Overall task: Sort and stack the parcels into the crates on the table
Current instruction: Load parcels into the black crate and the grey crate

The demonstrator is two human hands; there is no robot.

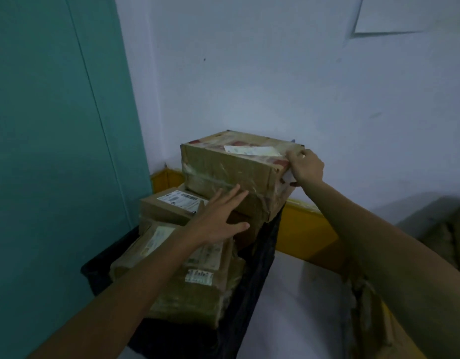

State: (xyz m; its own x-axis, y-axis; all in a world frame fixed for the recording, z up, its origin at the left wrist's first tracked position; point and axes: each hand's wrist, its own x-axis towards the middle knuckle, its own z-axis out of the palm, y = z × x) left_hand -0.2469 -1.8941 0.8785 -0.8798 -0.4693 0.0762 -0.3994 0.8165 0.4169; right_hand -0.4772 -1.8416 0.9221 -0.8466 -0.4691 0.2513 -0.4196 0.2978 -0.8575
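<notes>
The white surface (296, 301) carries a black crate (260, 268) on its left side, loaded with stacked cardboard parcels (192, 288). A yellow wall (309, 229) rises along the far edge, just beside the crate.

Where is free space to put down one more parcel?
The bare white tabletop between the black crate and the yellow crate is free. The black crate is crowded: parcels pile above its rim, the large box topmost.

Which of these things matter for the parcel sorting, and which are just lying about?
Job: big taped box, gripped by right hand; left hand; labelled parcels; black crate; yellow crate.
Lying about: wall paper sheet; teal panel.
</notes>
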